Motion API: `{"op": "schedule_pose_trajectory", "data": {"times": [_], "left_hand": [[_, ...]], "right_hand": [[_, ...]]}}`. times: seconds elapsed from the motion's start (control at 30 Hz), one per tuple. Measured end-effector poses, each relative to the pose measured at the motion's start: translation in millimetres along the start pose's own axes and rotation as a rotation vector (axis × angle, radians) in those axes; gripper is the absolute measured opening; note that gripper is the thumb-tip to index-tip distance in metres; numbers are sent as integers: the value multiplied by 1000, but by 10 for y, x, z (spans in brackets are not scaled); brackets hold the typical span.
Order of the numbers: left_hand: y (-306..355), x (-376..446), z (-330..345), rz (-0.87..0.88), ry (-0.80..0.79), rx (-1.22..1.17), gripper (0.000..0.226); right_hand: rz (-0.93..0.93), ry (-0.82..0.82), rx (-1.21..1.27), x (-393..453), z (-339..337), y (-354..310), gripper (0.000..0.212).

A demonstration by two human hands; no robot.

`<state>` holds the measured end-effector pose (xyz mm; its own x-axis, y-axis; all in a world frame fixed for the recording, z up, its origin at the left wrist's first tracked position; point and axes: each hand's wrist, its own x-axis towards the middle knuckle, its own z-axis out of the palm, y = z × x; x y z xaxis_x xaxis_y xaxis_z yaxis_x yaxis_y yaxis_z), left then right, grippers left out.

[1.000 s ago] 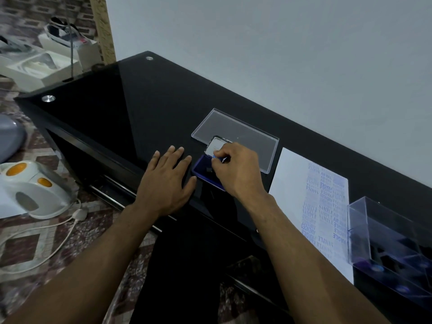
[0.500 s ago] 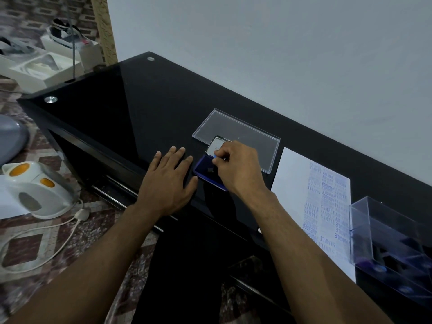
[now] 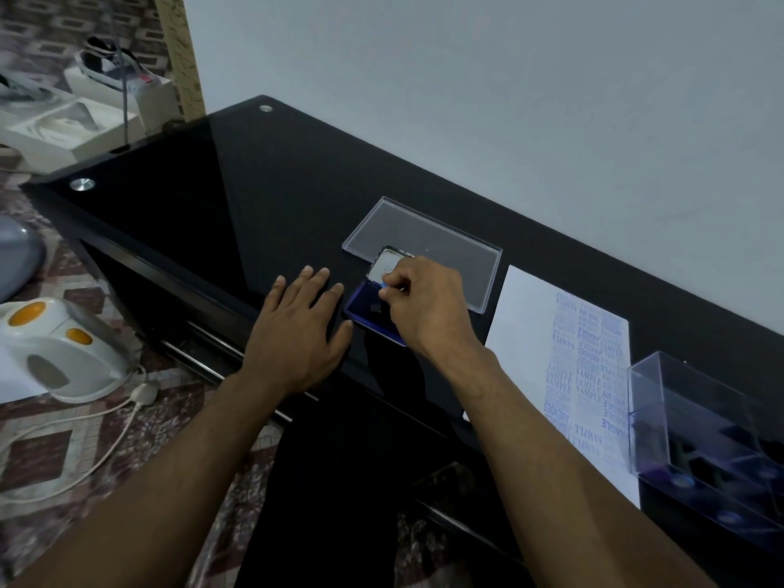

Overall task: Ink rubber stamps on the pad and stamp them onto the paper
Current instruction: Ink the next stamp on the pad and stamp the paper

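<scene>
Mostly hidden: the stamp (image 3: pixel 385 285), of which only a small blue bit showed between the fingertips of the right hand (image 3: pixel 428 309); its shape and face could not be made out.
Right hand: curled, pinching the stamp and holding it down over the ink pad (image 3: pixel 368 314).
Ink pad: a dark blue tray lying on the black glass table (image 3: pixel 237 205) near its front edge; the right hand covered much of it, so whether the stamp actually touched the pad could not be told. A small dark patch showed on the pad below the fingers.
Pad lid: a pale hinged lid (image 3: pixel 387 265) stood open behind the tray, partly covered by the knuckles.
Left hand: fingers straight and spread, resting flat on the table just left of the pad, its thumb (image 3: pixel 344 333) near the tray's corner.
Clear lid: a flat see-through lid (image 3: pixel 424 235) lay behind the pad.
Paper: a white sheet (image 3: pixel 526 316) lay right of the pad, with columns of blue stamped words (SAMPLE and AIR MAIL could be read, others were too blurred).
Clear box: a see-through box (image 3: pixel 695 422) at the right edge, cut off by the frame; dark things with blue tops lay inside, too dim to name.
</scene>
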<state>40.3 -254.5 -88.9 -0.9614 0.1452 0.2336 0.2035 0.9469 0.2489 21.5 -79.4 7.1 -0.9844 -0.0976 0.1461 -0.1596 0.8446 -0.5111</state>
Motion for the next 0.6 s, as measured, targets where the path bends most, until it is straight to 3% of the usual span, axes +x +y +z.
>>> {"op": "schedule_pose_trajectory", "data": {"times": [0.23, 0.37, 0.6], "left_hand": [[-14, 8, -44, 11, -33, -35, 80], [17, 22, -91, -3, -13, -140, 78], [430, 104, -160, 97, -26, -186, 67]], "right_hand": [[-42, 80, 114, -102, -4, 34, 9], [15, 182, 260, -234, -100, 145, 24], [81, 264, 210, -538, -472, 436, 22]]}}
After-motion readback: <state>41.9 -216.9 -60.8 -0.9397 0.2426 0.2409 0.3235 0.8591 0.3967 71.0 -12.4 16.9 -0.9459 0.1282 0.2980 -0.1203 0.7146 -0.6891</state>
